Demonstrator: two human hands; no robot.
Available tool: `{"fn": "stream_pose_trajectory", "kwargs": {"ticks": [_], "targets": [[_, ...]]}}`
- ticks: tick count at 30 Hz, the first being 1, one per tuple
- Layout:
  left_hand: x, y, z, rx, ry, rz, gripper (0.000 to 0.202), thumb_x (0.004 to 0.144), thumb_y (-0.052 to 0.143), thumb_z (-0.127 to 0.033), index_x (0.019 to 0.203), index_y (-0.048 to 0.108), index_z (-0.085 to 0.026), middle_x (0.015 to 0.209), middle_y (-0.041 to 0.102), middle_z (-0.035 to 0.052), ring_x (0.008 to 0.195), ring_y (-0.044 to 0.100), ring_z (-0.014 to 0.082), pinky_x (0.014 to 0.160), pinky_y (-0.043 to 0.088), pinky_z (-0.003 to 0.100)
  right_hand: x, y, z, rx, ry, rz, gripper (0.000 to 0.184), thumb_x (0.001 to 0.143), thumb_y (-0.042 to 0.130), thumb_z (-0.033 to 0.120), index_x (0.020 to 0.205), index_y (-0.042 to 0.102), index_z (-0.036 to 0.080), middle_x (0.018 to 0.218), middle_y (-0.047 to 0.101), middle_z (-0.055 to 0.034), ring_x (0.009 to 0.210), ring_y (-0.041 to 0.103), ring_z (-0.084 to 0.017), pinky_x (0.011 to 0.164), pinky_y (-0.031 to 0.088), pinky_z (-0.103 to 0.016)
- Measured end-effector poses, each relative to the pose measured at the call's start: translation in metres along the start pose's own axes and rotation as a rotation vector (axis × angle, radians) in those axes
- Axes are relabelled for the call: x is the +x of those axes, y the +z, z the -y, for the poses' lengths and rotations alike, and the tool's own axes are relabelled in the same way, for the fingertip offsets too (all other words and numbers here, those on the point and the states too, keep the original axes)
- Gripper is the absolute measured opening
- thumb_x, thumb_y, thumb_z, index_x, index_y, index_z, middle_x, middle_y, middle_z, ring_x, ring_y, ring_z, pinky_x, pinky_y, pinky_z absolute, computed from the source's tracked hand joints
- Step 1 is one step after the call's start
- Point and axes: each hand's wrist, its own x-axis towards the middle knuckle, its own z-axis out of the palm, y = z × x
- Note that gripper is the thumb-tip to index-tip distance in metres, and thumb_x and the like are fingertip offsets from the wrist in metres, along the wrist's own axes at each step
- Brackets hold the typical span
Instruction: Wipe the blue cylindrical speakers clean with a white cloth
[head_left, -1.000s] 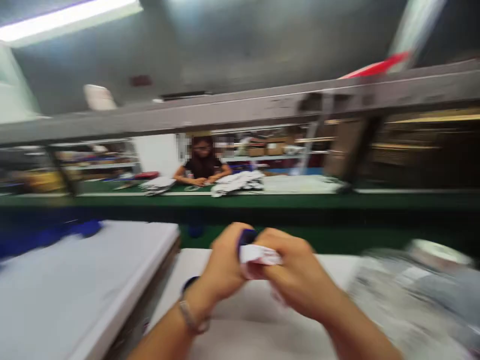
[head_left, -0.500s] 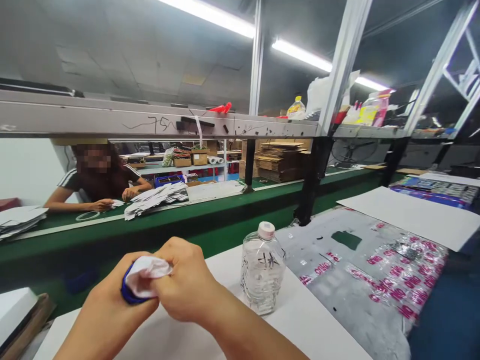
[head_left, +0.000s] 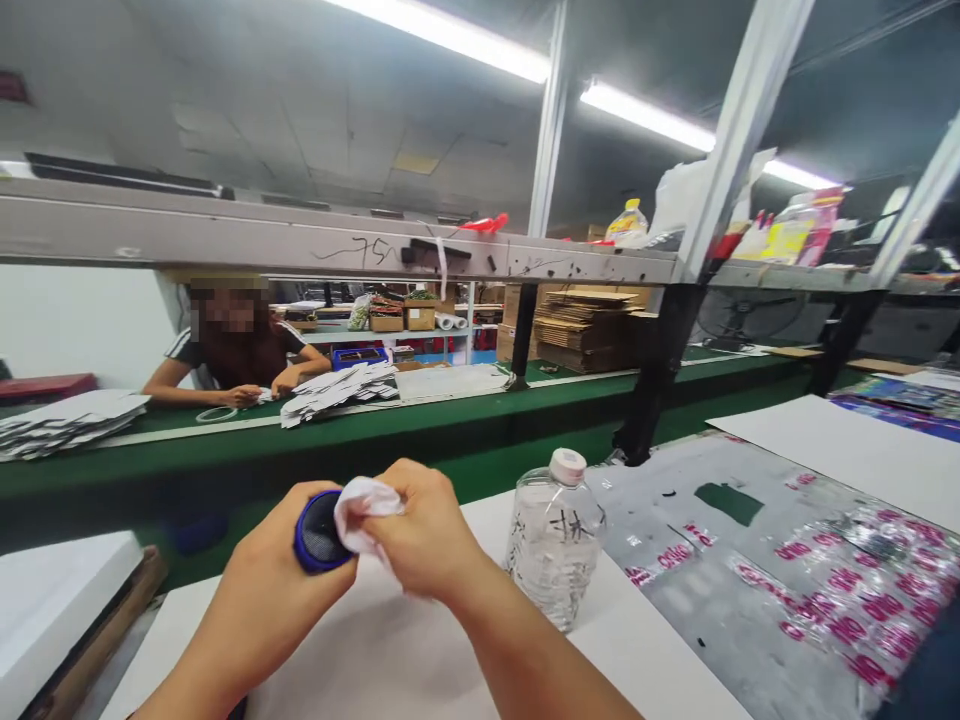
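My left hand (head_left: 274, 580) is closed round a small round blue object (head_left: 319, 532) with a dark meshed face turned toward me. My right hand (head_left: 420, 535) pinches a crumpled white cloth (head_left: 360, 505) against the blue object's edge. Both hands are raised over a white sheet (head_left: 420, 670) on the table. A clear plastic bottle (head_left: 555, 540) with a pale pink cap and black marks stands just right of my right hand.
Clear plastic film with pink print (head_left: 787, 580) lies to the right. A green conveyor (head_left: 420, 425) runs across behind. A person (head_left: 236, 350) sits beyond it with stacks of white paper (head_left: 341, 388). An overhead shelf (head_left: 337, 255) carries bottles and bags. A white slab (head_left: 52, 610) lies at left.
The view swung right and then steadied, bringing the bottle and film into sight. The blue object's dark face now shows more, with the cloth shifted to its right edge.
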Motion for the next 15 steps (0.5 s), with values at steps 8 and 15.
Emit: {"fn": "stream_pose_trajectory", "kwargs": {"ticks": [8,15], "targets": [[0.007,-0.002,-0.002,-0.125,-0.013,0.11,0.045,0.066,0.073,-0.033,0.11,0.072,-0.025,0.102,0.078,0.0008,0.09,0.07,0.024,0.083,0.053,0.034,0.001,-0.008,-0.008,0.071,-0.112,0.025,0.017,0.082,0.07,0.034,0.067,0.073,0.026,0.076,0.066,-0.0022,0.07,0.062,-0.02,0.062,0.043,-0.029],[0.006,0.001,0.002,-0.182,0.005,0.136,0.051,0.063,0.087,-0.036,0.111,0.07,-0.026,0.111,0.076,0.0032,0.099,0.069,0.0276,0.089,0.052,0.039,-0.001,-0.011,-0.006,0.015,-0.124,0.181,0.023,0.079,0.069,0.043,0.063,0.073,0.027,0.074,0.066,-0.0025,0.064,0.06,-0.02,0.061,0.049,-0.029]]}}
